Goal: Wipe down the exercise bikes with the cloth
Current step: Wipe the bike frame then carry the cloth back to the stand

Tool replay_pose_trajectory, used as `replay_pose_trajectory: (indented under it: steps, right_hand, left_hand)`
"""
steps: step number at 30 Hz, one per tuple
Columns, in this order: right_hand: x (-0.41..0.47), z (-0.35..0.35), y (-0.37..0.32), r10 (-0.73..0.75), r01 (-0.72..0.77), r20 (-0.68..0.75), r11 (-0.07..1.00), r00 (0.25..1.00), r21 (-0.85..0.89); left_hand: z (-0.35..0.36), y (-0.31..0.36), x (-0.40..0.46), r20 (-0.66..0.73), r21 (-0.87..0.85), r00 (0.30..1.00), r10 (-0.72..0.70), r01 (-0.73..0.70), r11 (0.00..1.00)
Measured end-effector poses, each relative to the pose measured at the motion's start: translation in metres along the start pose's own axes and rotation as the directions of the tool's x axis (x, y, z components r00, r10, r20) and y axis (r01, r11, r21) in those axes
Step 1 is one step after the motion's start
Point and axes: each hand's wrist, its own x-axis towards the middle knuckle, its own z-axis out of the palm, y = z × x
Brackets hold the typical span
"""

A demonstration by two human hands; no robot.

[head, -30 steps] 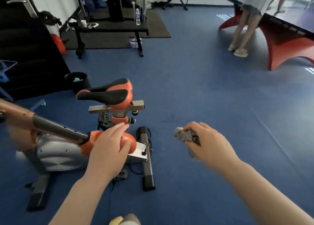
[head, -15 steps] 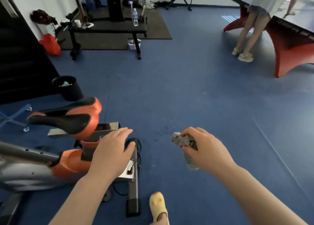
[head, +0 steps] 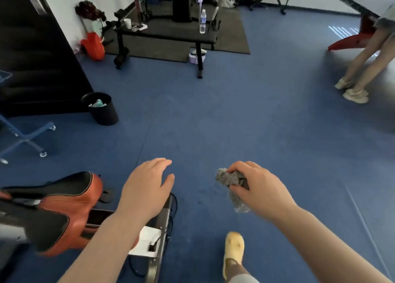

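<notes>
My right hand (head: 259, 189) grips the bunched cloth (head: 228, 178) off the bike (head: 64, 210); my left hand (head: 147, 188) hovers spread. No wiping contact now, so I judge work remains.

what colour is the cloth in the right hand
Grey, a speckled grey cloth, seen in the head view.

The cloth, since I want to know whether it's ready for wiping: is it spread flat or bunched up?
Bunched up. The grey cloth is a crumpled wad gripped in the right hand, one end dangling below.
</notes>
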Motion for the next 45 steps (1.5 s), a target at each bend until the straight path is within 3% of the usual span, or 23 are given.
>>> replay_pose_trajectory:
  steps: [8,16,27,39,45]
  right_hand:
    - [0.171,-0.046,0.043,-0.196,0.197,0.046,0.979,0.98,-0.04]
    - [0.329,-0.084,0.023,-0.443,0.458,0.162,0.886,0.882,-0.075]
    - [0.495,-0.044,-0.118,-0.695,0.723,0.268,0.691,0.668,-0.008]
    - [0.625,-0.012,-0.276,-0.798,0.812,0.294,0.574,0.526,0.105]
    - [0.704,0.029,-0.371,-0.853,0.875,0.328,0.467,0.406,0.131]
  left_hand:
    - [0.012,0.021,0.119,-0.137,-0.049,0.966,-0.221,0.216,0.975]
    - [-0.009,0.027,0.195,-0.271,-0.128,0.839,-0.471,0.454,0.882]
    - [-0.053,-0.075,0.268,-0.368,-0.218,0.598,-0.712,0.689,0.691]
    - [-0.124,-0.187,0.355,-0.401,-0.252,0.472,-0.785,0.767,0.59]
    - [-0.154,-0.264,0.407,-0.409,-0.281,0.384,-0.828,0.81,0.514]
